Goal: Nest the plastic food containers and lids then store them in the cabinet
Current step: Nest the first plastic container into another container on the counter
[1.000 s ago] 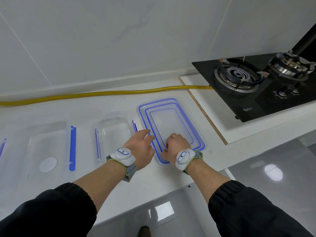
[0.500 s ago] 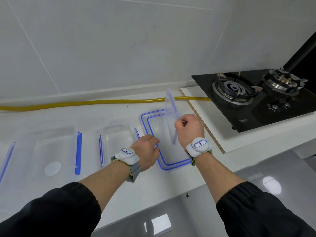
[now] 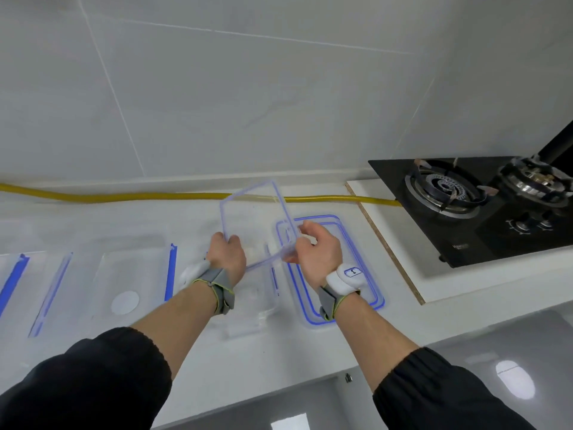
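Note:
A small clear lid (image 3: 254, 218) with a pale blue rim is held tilted above the counter. My left hand (image 3: 225, 255) grips its left edge and my right hand (image 3: 316, 252) grips its right edge. Below my right hand lie two larger nested lids (image 3: 369, 274) with bright blue rims, flat on the counter. A small clear container (image 3: 254, 305) sits under the raised lid. Left of it stands a medium clear container (image 3: 130, 274) with blue clips, and a larger one (image 3: 18, 274) at the far left edge.
A yellow hose (image 3: 124, 197) runs along the back of the white counter (image 3: 186, 342). A black gas stove (image 3: 483, 206) sits on a raised board at the right. The counter's front edge drops to a grey floor below.
The right hand lifted the small lid off the nested stack and carried it left. The left hand rose from the counter and took hold of its other edge.

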The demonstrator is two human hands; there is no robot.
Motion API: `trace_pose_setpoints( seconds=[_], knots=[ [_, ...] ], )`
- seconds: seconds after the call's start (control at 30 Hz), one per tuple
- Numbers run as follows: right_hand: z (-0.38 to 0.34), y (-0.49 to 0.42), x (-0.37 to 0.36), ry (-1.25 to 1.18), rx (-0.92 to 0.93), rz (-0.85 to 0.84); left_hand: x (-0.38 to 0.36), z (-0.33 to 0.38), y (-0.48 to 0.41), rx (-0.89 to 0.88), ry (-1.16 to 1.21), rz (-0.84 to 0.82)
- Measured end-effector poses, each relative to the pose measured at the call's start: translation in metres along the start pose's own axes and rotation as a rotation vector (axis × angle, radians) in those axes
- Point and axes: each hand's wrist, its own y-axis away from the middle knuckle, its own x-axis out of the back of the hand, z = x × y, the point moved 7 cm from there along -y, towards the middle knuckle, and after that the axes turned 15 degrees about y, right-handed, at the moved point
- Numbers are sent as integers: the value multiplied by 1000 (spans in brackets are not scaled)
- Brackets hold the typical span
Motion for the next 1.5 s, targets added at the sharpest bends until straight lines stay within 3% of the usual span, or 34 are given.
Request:
trace_pose_setpoints(
  seconds=[0.23,0.47,0.6,0.73,0.93,1.23,1.37,1.5],
  knots=[
    [18,-12,-42,370,-124,-144,28,-20,-2,-6,-208,-30],
    [42,-11,-83,697,-67,-292,35,-35,5,-118,-566,-36],
    [39,-13,-88,726,-39,-268,37,-48,-1,-129,-686,-17],
    [41,-10,-89,773,-33,-277,44,-65,-3,-102,-579,20],
    [41,-4,-88,806,-17,-302,43,-66,-2,-114,-615,-39],
    [50,-5,-85,817,-41,-316,34,-66,-1,-303,-762,-137],
    [54,-3,-85,787,-57,-307,29,-75,-7,-226,-1013,-226],
    [48,-6,-87,781,-42,-267,30,-74,-13,-91,-1059,-244]
  ],
)
